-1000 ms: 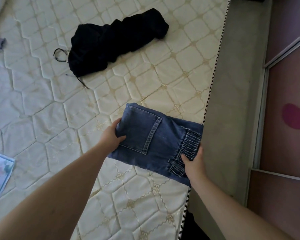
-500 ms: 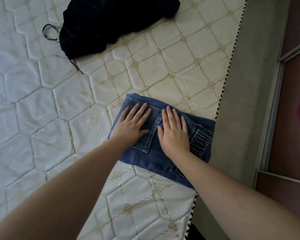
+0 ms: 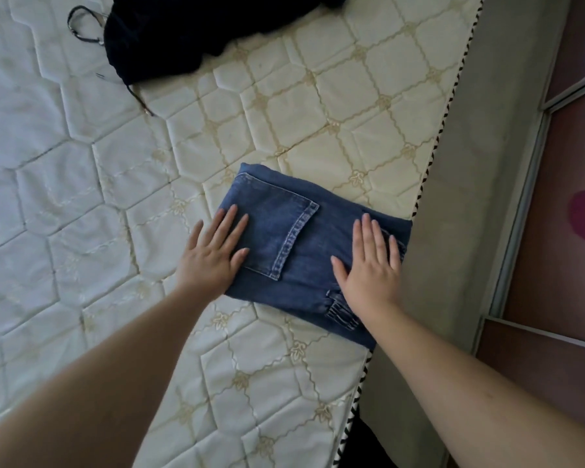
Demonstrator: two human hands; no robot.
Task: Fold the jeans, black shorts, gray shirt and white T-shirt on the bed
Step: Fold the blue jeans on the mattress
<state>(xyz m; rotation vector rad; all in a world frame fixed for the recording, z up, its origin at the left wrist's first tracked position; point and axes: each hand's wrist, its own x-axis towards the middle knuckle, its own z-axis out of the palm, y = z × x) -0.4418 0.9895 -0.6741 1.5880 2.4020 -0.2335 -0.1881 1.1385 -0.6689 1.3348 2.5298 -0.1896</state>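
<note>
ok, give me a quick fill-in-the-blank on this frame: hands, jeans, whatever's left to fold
1. Both hands, left hand and right hand, lie flat on the folded ____.
2. The jeans lie at the ____ edge of the mattress.
3. The unfolded garment at the top is coloured ____.

Missing: jeans; right; black

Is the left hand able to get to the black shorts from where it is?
Probably yes. The left hand lies flat on the jeans, holding nothing, and only bare mattress lies between it and the black shorts.
</note>
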